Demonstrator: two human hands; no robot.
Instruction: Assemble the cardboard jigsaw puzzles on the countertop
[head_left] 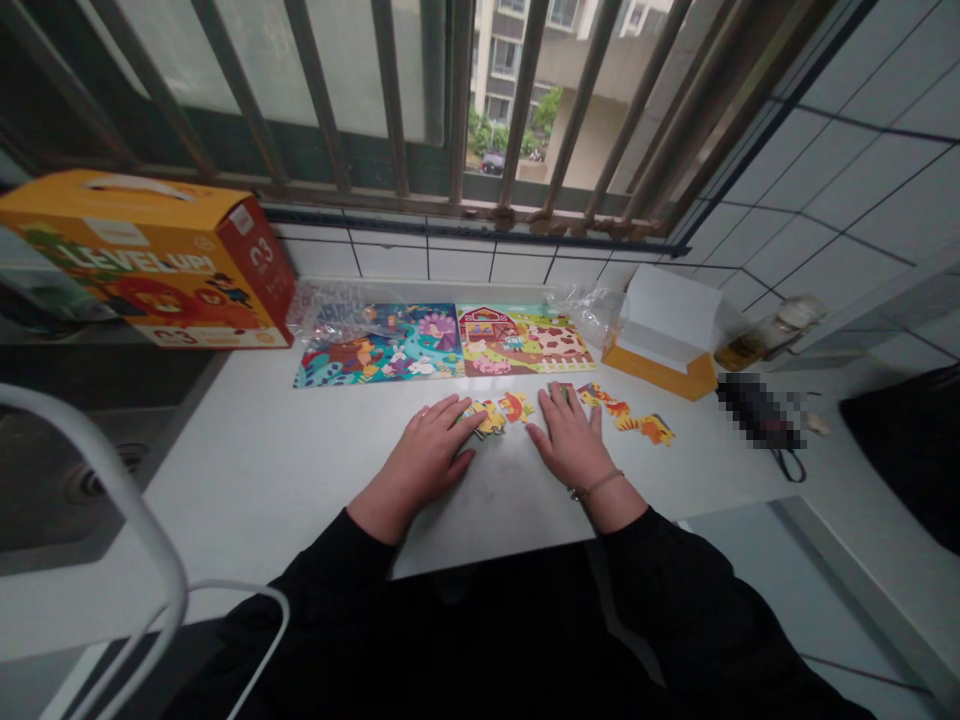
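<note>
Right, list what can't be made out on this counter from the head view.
Black object at right: pixelated, so its kind can't be told.
Puzzle pieces: those under the left hand and right hand are partly covered by the fingers.
"Level Up!" box: its left corner is cut off by the frame edge.
Small jar at far right: too small to tell its contents.

One left hand [424,462], one right hand [568,437], two puzzle boards [379,345], two boxes [142,258], two plastic bags [330,308], and loose puzzle pieces [514,406], too overlapped to count exactly.
</note>
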